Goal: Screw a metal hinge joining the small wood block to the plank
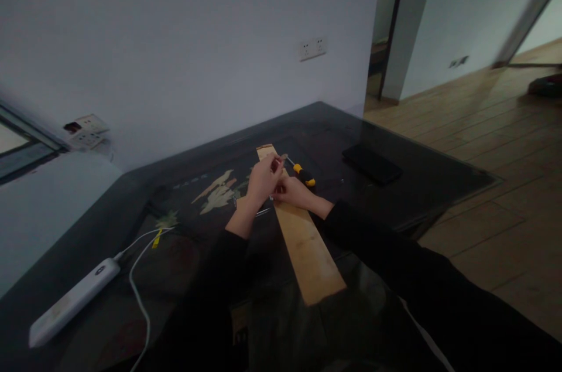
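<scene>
A long wooden board (307, 243) lies lengthwise on the dark table, its near end toward me. Over its far half, my left hand (263, 176) is closed in a pinch, fingertips together; whatever they hold is too small to make out. Just nearer, my right hand (290, 191) rests at the board with its fingers curled, and what is in them is hidden. A screwdriver (304, 175) with a yellow and black handle lies right of the board, close to both hands. Thin metal pieces (262, 212) lie left of the board, below my left wrist.
The dark glossy table (421, 184) stands against a white wall. A black flat object (372, 163) lies at the right. At the left are a white power strip (74, 301) and its white cable (139, 296). A leaf-shaped pattern (218, 193) shows left of my hands.
</scene>
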`<state>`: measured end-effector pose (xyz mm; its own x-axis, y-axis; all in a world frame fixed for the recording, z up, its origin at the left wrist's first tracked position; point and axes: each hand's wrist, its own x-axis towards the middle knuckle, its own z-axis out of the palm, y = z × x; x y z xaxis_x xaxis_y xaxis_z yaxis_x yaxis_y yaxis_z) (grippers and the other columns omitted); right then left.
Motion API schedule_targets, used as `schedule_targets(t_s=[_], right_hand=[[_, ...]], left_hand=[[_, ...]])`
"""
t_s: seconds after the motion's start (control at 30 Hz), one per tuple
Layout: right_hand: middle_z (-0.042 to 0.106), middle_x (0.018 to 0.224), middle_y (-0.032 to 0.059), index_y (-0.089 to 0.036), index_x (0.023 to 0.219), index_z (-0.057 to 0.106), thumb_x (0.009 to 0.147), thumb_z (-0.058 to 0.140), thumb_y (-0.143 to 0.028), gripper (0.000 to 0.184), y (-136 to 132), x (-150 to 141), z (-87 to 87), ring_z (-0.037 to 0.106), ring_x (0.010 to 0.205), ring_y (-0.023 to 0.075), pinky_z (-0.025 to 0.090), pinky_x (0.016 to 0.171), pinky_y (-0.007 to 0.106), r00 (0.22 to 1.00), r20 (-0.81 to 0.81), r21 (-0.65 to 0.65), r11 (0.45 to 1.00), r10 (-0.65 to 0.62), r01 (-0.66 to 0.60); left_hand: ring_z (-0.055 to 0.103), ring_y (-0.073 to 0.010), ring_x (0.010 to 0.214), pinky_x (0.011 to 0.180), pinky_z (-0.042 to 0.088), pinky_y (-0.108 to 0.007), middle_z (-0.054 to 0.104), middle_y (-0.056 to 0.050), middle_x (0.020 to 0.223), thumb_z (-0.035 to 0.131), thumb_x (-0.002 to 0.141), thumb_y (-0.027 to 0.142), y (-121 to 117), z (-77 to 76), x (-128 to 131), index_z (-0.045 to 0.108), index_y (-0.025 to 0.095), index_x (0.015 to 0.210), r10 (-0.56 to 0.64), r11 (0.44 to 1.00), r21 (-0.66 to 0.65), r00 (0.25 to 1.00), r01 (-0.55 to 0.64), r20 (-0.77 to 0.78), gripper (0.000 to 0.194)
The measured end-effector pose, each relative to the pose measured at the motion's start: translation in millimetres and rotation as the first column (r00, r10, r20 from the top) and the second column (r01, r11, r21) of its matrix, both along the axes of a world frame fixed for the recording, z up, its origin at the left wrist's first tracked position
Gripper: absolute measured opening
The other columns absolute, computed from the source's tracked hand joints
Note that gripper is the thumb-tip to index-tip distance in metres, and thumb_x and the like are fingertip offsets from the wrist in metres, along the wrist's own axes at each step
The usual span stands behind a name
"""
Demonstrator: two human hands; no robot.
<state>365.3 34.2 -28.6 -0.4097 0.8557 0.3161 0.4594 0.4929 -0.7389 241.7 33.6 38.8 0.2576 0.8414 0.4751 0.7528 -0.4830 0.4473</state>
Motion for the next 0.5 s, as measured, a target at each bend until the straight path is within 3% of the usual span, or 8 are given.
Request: schedule_targets(t_s=[0.07,0.1,0.17,0.23,0.33,0.5], right_hand=[[0.067,0.071,0.0020,-0.014,0.079,0.072,0.078,0.077,-0.014,0.005,-0.8,-0.2,-0.1,0.055,0.063,0.0117,0.035,0.060,0.024,1.000,0.013,-0.004,1.000,-0.005,0.005],[0.068,0.071,0.0020,-0.014,0.079,0.072,0.078,0.076,-0.013,0.004,-1.3,-0.3,0.0,0.056,0.064,0.0119,0.036,0.061,0.024,1.000,0.022,0.003,1.000,-0.003,0.003],[0.068,0.072,0.0021,-0.014,0.080,0.073,0.080,0.075,-0.013,0.003,-2.3,-0.5,0.2,0.057,0.066,0.0126,0.038,0.064,0.025,0.999,0.039,0.029,1.000,0.002,-0.003],[0.070,0.075,0.0029,-0.014,0.082,0.073,0.081,0.074,-0.014,0.002,-3.0,-0.5,0.1,0.060,0.069,0.0137,0.040,0.066,0.025,0.999,0.046,0.047,0.999,0.007,-0.009],[0.073,0.082,0.0064,-0.013,0.087,0.073,0.083,0.073,-0.017,0.005,-3.7,-0.7,-0.7,0.063,0.072,0.0162,0.043,0.066,0.026,0.998,0.060,0.035,0.999,-0.004,0.002],[0.074,0.087,0.0102,-0.011,0.093,0.073,0.086,0.072,-0.021,0.012,-4.4,-2.7,-3.6,0.064,0.076,0.0193,0.046,0.070,0.030,0.996,0.084,0.014,0.999,-0.030,0.029]], left_hand=[[0.062,-0.0183,0.083,0.077,0.047,-0.029,0.069,-0.007,0.094,0.056,0.089,0.015,16.7,13.7,20.6,0.067,0.020,0.099,-0.130,0.991,-0.011,0.959,0.131,-0.252,0.016],[0.062,-0.0188,0.087,0.079,0.047,-0.029,0.069,-0.007,0.098,0.056,0.088,0.013,25.4,18.1,30.1,0.068,0.020,0.104,-0.197,0.980,-0.048,0.903,0.194,-0.381,0.021],[0.062,-0.0195,0.095,0.082,0.047,-0.029,0.069,-0.007,0.101,0.058,0.084,0.008,42.1,21.6,46.5,0.068,0.020,0.110,-0.295,0.954,-0.141,0.746,0.265,-0.597,0.030],[0.062,-0.0195,0.097,0.082,0.047,-0.029,0.069,-0.008,0.102,0.058,0.081,0.004,56.4,18.6,58.6,0.068,0.019,0.113,-0.314,0.946,-0.193,0.593,0.260,-0.741,0.037],[0.062,-0.0181,0.092,0.079,0.048,-0.027,0.070,-0.008,0.104,0.062,0.077,0.001,71.1,7.6,67.9,0.069,0.019,0.110,-0.321,0.941,-0.211,0.496,0.265,-0.807,0.039],[0.064,-0.0171,0.092,0.085,0.048,-0.028,0.073,-0.006,0.101,0.070,0.073,0.004,80.0,-7.8,68.4,0.072,0.019,0.101,-0.374,0.906,-0.210,0.458,0.368,-0.807,0.033]])
